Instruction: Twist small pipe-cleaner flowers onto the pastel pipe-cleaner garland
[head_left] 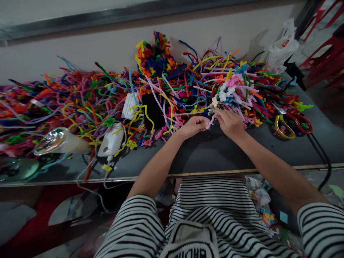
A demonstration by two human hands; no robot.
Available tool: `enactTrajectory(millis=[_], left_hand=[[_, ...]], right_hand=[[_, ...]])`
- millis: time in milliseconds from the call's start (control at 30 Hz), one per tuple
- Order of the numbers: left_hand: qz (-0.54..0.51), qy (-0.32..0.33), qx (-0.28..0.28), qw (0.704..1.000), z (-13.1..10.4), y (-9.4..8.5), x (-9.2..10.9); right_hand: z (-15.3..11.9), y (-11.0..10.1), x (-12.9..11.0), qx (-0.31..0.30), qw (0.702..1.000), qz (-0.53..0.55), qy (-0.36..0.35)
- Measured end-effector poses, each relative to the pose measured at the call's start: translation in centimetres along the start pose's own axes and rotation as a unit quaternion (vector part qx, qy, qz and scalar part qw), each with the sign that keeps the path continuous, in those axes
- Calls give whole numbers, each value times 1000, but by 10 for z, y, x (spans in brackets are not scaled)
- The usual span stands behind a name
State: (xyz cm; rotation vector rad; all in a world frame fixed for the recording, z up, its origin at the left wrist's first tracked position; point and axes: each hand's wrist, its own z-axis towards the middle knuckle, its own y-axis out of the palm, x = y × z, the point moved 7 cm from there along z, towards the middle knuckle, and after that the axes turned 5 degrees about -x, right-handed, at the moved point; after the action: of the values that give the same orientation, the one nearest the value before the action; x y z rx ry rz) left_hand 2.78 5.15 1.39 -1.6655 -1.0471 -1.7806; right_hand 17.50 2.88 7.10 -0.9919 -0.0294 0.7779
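Observation:
My left hand (194,127) is closed in a pinch at one end of a short, bent lilac pipe cleaner (211,122). The fingers of my right hand (230,123) close around its other end, and part of the piece is hidden behind them. Both hands hover just over the front of the dark table (215,154). Directly behind the right hand lies a bunch of white, pink and blue pipe-cleaner shapes (228,87). A heap of loose coloured pipe cleaners (88,86) stretches along the back.
Scissors with yellow and red handles (285,125) lie at right, by a black cable. On the left are a white power bank (111,140) with a cord and a clear plastic cup (64,141). A white plastic bag (283,48) stands at back right.

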Motion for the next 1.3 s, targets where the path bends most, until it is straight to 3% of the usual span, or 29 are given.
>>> enactTrajectory(millis=[133, 233, 333, 567, 700, 800, 1000, 1133, 1300], left_hand=[[23, -15, -68, 997, -7, 10, 8], [80, -2, -121, 989, -11, 17, 13], [114, 20, -131, 985, -12, 16, 14], [63, 74, -43, 994, -5, -1, 7], [70, 121, 68, 988, -2, -16, 9], [123, 131, 118, 977, -1, -21, 9], [216, 146, 154, 953, -3, -15, 10], [242, 159, 157, 944, -4, -8, 11], [252, 165, 153, 941, -3, -11, 12]], right_hand=[[-6, 4, -2, 37, 997, 63, -14], [-8, 15, -7, 10, 989, 141, -42], [-7, 22, -11, -25, 976, 212, -45], [-2, 31, -12, -92, 963, 253, -16], [-3, 26, -10, -75, 975, 207, 25], [-4, 23, -10, -62, 979, 189, 52], [-4, 26, 2, -43, 954, 271, 119], [-3, 32, 11, -73, 929, 324, 161], [0, 38, 17, -105, 914, 358, 163]])
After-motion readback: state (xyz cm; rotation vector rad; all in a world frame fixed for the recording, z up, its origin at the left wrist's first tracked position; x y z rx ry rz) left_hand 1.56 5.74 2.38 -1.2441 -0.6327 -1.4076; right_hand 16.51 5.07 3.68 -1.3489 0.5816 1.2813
